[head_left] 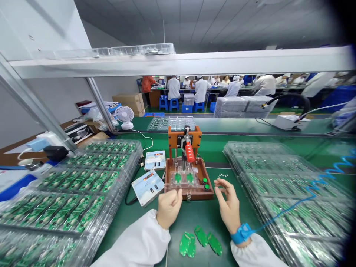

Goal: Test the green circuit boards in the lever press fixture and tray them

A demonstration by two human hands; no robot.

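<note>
My left hand [169, 208] is closed in a fist at the front left of a wooden test fixture [205, 172], with nothing showing from it. To the right of the fixture, near its green buttons [205, 184], my right hand [228, 204] is open, its fingers bent and apart, holding nothing. It wears a blue wrist strap [241, 233]. Two green circuit boards [190, 178] sit side by side in the fixture under a clear plate. Above them stands a toggle clamp with a red handle [189, 152]. Several loose green boards [200, 236] lie on the mat between my forearms.
Stacked clear trays of boards flank me, one stack at left [91, 185] and one at right [278, 178]. Two display boxes [148, 187] stand left of the fixture. A small white fan [124, 115] is behind. A coiled blue cord [314, 187] crosses the right trays. Co-workers sit far back.
</note>
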